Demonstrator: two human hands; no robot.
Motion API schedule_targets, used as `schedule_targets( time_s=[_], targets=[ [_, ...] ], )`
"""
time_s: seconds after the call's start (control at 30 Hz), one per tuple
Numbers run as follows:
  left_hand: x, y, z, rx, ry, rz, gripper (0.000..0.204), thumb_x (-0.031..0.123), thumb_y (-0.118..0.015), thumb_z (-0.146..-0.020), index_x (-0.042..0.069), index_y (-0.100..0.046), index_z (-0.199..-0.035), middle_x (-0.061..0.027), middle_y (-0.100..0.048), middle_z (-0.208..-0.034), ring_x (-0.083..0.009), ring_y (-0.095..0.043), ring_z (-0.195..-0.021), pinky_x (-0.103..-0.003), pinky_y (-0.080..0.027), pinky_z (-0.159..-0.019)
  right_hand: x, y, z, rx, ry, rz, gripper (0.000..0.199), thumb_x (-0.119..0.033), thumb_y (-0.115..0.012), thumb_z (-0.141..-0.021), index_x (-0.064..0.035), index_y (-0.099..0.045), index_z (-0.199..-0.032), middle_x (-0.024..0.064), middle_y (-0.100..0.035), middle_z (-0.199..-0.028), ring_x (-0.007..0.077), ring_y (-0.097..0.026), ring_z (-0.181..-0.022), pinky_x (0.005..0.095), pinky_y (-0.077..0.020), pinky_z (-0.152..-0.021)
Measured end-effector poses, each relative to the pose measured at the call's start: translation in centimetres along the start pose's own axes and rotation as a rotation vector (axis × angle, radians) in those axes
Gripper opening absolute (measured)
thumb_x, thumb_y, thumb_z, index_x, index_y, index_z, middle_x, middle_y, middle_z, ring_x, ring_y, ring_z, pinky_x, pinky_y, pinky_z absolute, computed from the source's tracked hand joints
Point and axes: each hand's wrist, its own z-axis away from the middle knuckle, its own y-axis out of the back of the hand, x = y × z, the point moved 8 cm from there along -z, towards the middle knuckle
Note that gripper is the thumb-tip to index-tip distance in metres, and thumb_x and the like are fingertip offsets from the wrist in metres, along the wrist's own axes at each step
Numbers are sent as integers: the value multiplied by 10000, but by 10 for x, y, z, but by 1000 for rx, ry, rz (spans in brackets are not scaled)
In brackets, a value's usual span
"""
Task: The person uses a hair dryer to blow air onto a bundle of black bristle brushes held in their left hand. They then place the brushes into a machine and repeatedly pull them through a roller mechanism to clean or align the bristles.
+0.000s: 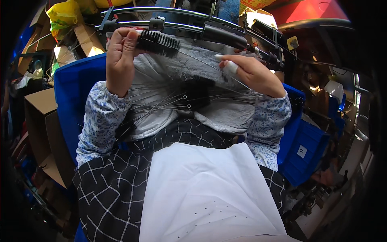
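A twisted-wire brush with black bristles (160,43) is held up in front of me, its bare wire stem slanting down to the right. My left hand (121,60) is closed round its bristle end, thumb on top. My right hand (254,73) pinches the stem between thumb and fingers. White coverings (231,67) wrap its fingertips. Beneath both hands, a grey cloth (155,123) lies over my lap. On it rests a pile of similar brushes (197,93), black bristles in the middle, with thin wire stems, some ending in small loops, spreading to both sides.
A machine with two metal rods (181,26) and a black cylinder (223,37) spans the space just beyond my hands. Blue bins (82,76) flank my lap. An open cardboard box (42,99) stands at left, with yellow bags (63,16) farther back. At right is another blue crate (308,147).
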Motion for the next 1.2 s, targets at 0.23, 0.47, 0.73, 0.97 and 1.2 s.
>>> schedule_targets(
  time_s=[0.23,0.47,0.73,0.97,1.2],
  targets=[
    [-11,24,20,-37,130,-175,284,300,-370,-901,28,-446,-925,-35,-534,-807,-77,-510,-737,-204,-400,-677,-3,-18,-50,433,-65,-265,228,-195,-440,-851,-33,-545,-973,164,-574,-722,295,-556,-698,363,-429,-608],
    [-92,198,77,-252,740,-850,261,242,-477,-858,-17,-512,-876,-26,-526,-742,-97,-491,-697,-216,-392,-650,95,72,-65,926,-367,688,233,-269,-480,-808,-196,-607,-990,69,-621,-840,251,-527,-834,392,-391,-737],
    [-90,177,84,-322,778,-727,202,200,-534,-828,6,-527,-772,38,-465,-646,-42,-404,-608,-187,-334,-560,94,71,-76,903,-307,679,230,-295,-491,-809,-220,-612,-990,70,-623,-811,245,-523,-838,397,-363,-766],
    [-40,175,54,78,340,-598,178,186,-455,-878,33,-477,-790,35,-431,-676,-47,-391,-619,-178,-330,-576,103,71,-73,945,-293,615,247,-312,-493,-799,-213,-611,-993,83,-624,-820,251,-533,-814,391,-369,-758],
    [50,188,43,425,-233,-707,175,174,-398,-901,28,-493,-917,-1,-477,-815,-64,-443,-752,-179,-361,-696,105,70,-76,910,-356,633,219,-269,-490,-803,-234,-619,-977,35,-630,-857,223,-517,-820,388,-348,-787]
  ],
)
